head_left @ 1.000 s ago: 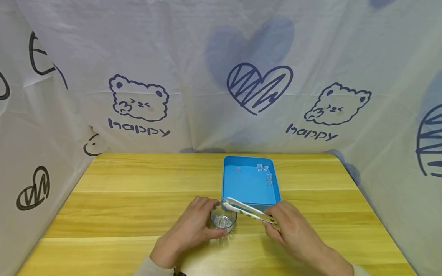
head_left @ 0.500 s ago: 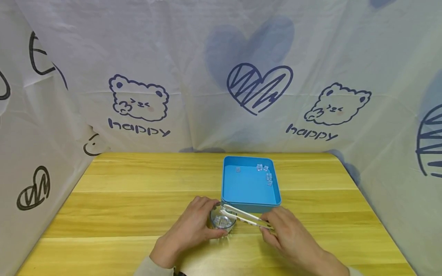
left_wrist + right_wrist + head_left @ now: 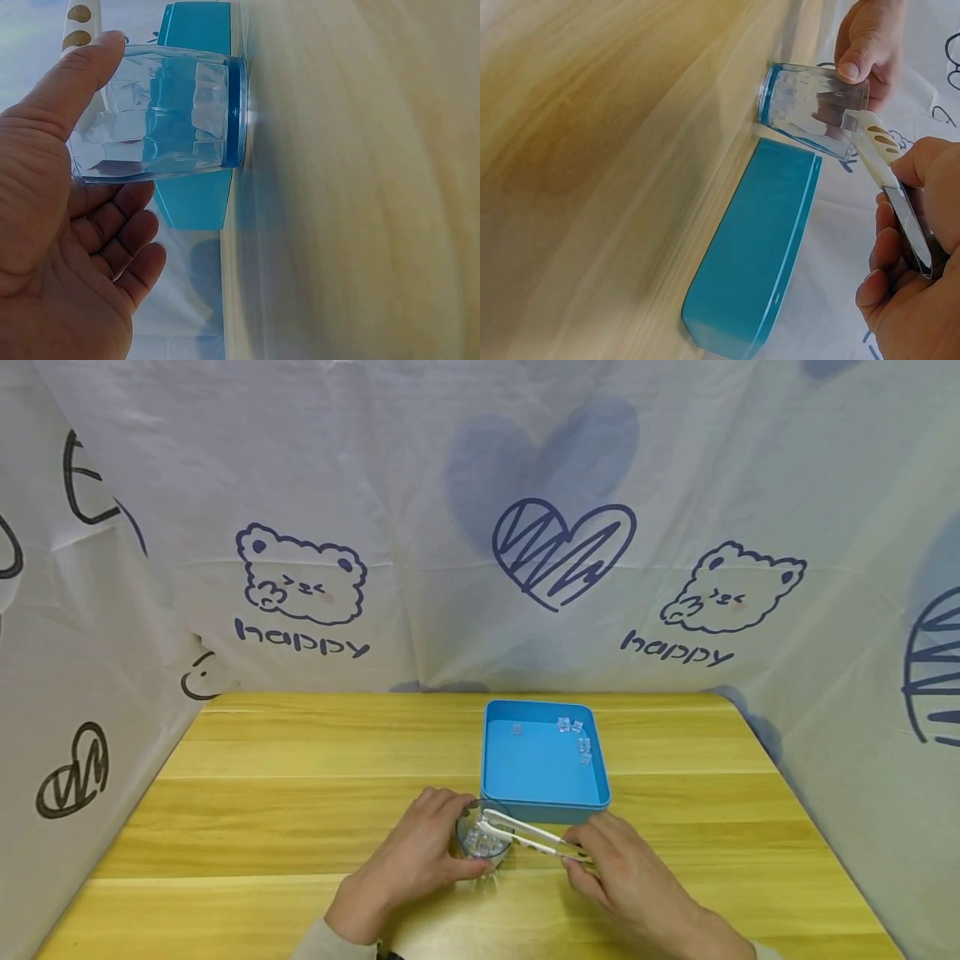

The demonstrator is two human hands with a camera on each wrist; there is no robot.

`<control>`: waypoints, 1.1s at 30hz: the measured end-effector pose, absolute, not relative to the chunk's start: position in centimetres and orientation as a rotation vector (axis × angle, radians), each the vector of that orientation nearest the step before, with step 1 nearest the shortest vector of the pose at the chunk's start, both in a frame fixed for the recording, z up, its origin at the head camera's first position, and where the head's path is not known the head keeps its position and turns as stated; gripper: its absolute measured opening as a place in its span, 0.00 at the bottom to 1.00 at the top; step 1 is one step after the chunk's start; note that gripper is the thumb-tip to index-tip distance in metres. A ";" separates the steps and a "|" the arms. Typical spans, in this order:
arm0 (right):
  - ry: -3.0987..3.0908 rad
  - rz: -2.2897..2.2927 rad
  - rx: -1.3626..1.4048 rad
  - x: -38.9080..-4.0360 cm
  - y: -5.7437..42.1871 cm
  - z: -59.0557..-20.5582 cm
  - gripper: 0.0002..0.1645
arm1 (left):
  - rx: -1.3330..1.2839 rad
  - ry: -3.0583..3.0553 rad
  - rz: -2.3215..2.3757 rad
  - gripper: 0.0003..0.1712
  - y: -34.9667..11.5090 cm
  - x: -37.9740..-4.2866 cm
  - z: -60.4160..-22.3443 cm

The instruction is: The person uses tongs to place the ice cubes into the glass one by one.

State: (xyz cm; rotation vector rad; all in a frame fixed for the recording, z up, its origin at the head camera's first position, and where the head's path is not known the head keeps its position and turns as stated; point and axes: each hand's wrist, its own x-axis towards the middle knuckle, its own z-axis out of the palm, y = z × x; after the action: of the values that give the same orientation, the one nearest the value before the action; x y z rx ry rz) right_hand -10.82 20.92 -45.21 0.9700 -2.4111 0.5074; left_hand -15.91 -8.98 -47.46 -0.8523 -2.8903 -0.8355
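A clear drinking glass stands upright on the table, with several clear cubes at its bottom. My left hand holds it near the rim, thumb on the near side and fingers on the far side. In my right hand is a pair of white-tipped tongs, pinched between thumb and fingers. The tongs' tips reach into the mouth of the glass. A clear cube seems to sit at the tips in the right wrist view; whether they grip it is hard to tell.
Just behind the glass is a shallow blue tray. Several clear cubes lie in it, mostly along the right and back. The wooden table ends at a white printed cloth at the back and sides.
The tongs have come down from above the glass's far rim into its mouth, and my right hand shifted slightly left and nearer. My left hand and the glass stayed in place.
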 end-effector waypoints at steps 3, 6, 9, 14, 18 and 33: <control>-2.406 0.510 0.971 -10.8 20.9 -45.2 0.17 | -0.849 -2.893 -0.838 0.51 -9.0 -15.9 -47.4; -2.411 0.512 0.969 -10.8 20.9 -45.2 0.17 | -0.847 -2.893 -0.844 0.50 -8.9 -16.0 -47.5; -2.419 0.513 0.967 -10.8 20.9 -45.3 0.14 | -0.849 -2.889 -0.844 0.50 -8.9 -16.0 -47.4; -2.419 0.519 0.969 -10.8 21.0 -45.3 0.13 | -0.853 -2.883 -0.850 0.50 -9.0 -15.9 -47.4; -2.417 0.516 0.965 -10.8 20.9 -45.2 0.17 | -0.850 -2.885 -0.859 0.50 -9.0 -16.0 -47.5; -2.452 0.517 0.945 -10.7 21.0 -45.1 0.06 | -0.845 -2.894 -0.864 0.50 -9.0 -15.9 -47.5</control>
State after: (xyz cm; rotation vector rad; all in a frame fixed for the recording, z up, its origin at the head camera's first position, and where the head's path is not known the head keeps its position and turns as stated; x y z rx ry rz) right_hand -10.73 20.99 -45.12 0.9453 -2.4523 0.5172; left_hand -15.93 -8.97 -47.47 -0.8452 -2.8935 -0.8641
